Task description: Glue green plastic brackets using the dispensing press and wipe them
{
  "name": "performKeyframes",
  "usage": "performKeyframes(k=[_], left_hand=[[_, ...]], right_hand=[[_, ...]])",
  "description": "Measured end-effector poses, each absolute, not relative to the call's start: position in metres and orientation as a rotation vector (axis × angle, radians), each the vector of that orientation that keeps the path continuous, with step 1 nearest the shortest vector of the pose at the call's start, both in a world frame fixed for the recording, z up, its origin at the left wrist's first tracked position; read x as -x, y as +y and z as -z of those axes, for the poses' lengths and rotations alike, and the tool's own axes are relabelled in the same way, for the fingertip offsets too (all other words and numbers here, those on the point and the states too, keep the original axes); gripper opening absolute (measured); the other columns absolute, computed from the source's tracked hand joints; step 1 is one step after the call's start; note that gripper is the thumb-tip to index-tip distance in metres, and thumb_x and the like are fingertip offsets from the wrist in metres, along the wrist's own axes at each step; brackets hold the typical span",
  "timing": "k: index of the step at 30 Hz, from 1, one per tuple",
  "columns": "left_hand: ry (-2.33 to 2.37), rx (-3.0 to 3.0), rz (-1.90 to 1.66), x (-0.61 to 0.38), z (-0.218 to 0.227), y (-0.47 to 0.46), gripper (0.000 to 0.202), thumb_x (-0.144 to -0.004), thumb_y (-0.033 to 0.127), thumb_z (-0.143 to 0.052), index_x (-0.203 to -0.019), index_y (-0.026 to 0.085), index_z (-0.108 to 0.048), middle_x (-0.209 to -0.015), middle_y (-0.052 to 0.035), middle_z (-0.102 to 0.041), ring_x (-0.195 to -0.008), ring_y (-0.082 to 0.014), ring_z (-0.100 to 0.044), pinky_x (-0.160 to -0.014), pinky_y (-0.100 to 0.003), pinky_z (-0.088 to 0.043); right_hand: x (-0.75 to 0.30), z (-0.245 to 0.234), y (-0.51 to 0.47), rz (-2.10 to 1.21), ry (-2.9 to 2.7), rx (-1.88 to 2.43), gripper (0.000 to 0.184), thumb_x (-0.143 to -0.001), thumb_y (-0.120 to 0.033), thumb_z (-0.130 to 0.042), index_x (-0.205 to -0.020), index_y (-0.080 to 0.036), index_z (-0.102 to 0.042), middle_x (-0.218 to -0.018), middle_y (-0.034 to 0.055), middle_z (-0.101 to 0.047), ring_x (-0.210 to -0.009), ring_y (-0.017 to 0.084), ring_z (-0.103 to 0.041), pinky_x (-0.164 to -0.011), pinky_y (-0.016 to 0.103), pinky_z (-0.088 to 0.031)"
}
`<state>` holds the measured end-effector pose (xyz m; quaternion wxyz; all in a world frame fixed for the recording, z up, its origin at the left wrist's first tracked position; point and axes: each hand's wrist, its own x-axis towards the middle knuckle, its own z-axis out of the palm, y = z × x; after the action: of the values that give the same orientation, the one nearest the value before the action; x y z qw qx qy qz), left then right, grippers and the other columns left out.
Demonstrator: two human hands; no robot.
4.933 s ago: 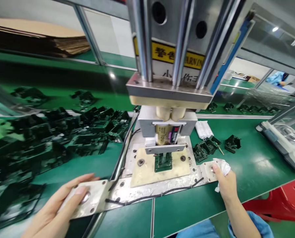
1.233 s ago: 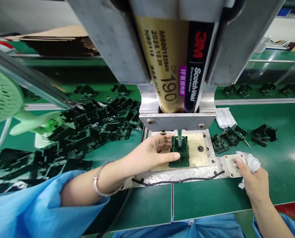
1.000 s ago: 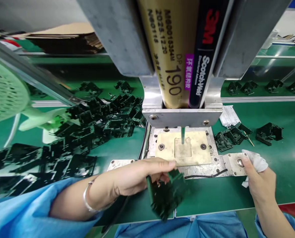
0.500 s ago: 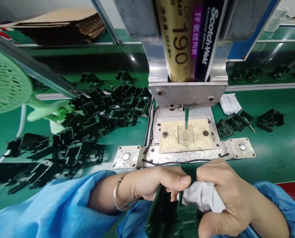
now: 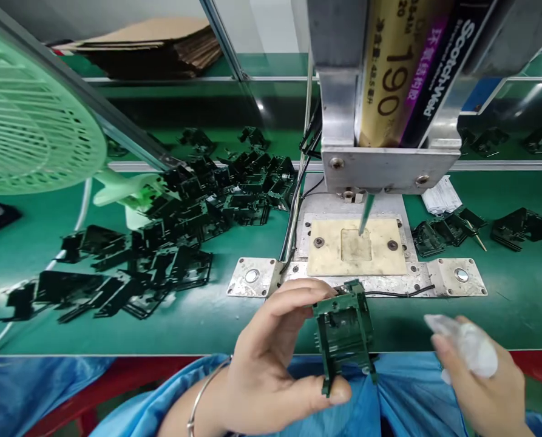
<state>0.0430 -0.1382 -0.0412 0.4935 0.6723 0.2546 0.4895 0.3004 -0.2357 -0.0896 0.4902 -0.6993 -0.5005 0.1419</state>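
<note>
Left hand (image 5: 271,370): pinches a dark green bracket (image 5: 345,332) upright for inspection.
Right hand (image 5: 480,376): closed around a white cloth (image 5: 466,351).
Next: likely needs a careful wipe.

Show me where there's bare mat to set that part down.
Bare mat runs along the near edge, between the metal fixture plate and the table edge, left of the left hand. More lies right of the plate. The pile of black parts crowds the left.
</note>
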Motion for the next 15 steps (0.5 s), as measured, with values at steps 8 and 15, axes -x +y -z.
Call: performKeyframes(k=[8, 15], left_hand=[[0.486, -1.766, -1.159, -0.057, 0.04, -0.147, 0.065, -0.078, 0.03, -0.086, -0.134, 0.025, -0.054, -0.111, -0.0082, -0.061, -0.105, -0.0222, -0.061, -0.096, -0.032, -0.056], [0.525, -1.861, -1.129, -0.053, 0.035, -0.142, 0.064, -0.076, 0.02, -0.086, -0.132, 0.025, -0.055, -0.105, -0.0083, -0.065, -0.098, -0.0233, -0.064, -0.09, -0.035, -0.058]], right_hand=[[-0.252, 0.057, -0.223, -0.234, -1.874, 1.234, 0.026, -0.096, -0.024, -0.052, -0.07, -0.023, -0.046, -0.057, -0.0021, -0.045, -0.047, 0.014, -0.045, -0.046, 0.029, -0.033], [-0.26, 0.052, -0.199, -0.227, -1.996, 1.146, 0.028, -0.098, -0.018, -0.048, -0.07, -0.022, -0.047, -0.057, -0.0017, -0.044, -0.047, 0.013, -0.041, -0.045, 0.03, -0.029]])
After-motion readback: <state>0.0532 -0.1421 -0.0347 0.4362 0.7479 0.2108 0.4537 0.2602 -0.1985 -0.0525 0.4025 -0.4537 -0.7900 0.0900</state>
